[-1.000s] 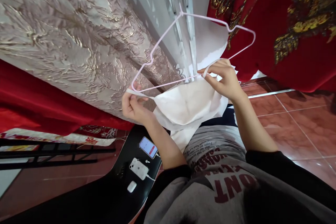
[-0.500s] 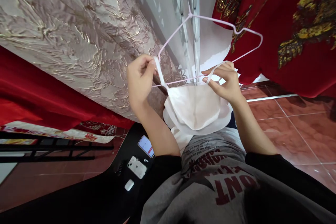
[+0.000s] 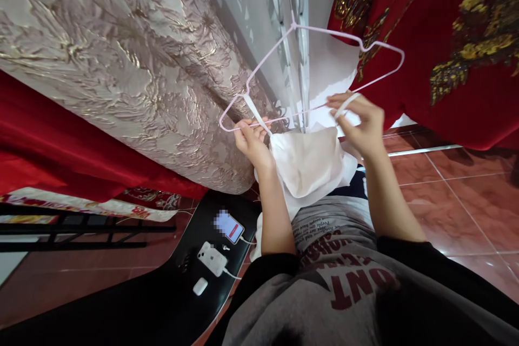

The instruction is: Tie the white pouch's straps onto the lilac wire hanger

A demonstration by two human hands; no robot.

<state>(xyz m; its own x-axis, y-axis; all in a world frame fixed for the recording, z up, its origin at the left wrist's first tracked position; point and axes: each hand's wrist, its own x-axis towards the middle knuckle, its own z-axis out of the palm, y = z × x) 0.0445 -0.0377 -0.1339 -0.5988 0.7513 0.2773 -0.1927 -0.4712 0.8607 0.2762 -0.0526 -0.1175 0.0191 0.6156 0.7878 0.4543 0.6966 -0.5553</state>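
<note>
A pink clothes hanger (image 3: 326, 30) hangs by its hook in front of a metal rack. Below its bottom bar hangs a white garment (image 3: 308, 162) with thin shoulder straps. One strap (image 3: 254, 109) is looped over the notch at the hanger's left end. My left hand (image 3: 253, 143) grips the bottom bar beside that strap. My right hand (image 3: 363, 121) is closed on the other strap (image 3: 348, 101), which runs over its fingers close to the right part of the bar. The garment's lower part hangs in front of my shirt.
On a black seat (image 3: 162, 286) lie two phones with cables, including a white phone (image 3: 212, 259), and a small white case (image 3: 200, 286). A cream and gold brocade (image 3: 133, 59) hangs at left, a red embroidered garment (image 3: 425, 75) at right. Behind stands the metal rack (image 3: 302, 65).
My left hand has let go of the left strap, now on the hanger's notch, and moved down and right to the bottom bar. My right hand has shifted slightly right with its strap.
</note>
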